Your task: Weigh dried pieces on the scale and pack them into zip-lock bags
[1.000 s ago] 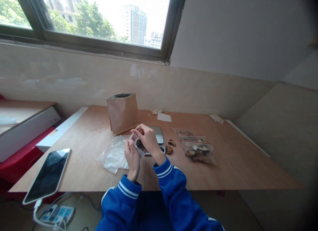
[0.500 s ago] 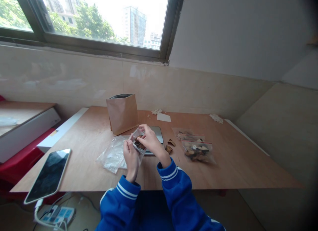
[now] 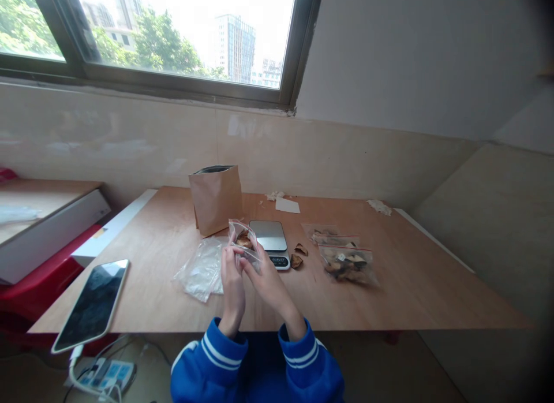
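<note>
A clear resealable bag (image 3: 251, 254) of dried brown pieces (image 3: 243, 239) is gripped by the fingers of the left hand (image 3: 232, 279) and right hand (image 3: 267, 280) near a digital scale (image 3: 267, 237).

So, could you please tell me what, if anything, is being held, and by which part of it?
A clear plastic bag with brown pieces inside: the left grip holds its left side, the right grip its right side.

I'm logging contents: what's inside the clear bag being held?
Brown, dried-looking pieces show inside the clear bag. The left grip and right grip cover parts of it, so anything behind them can't be seen.
</note>
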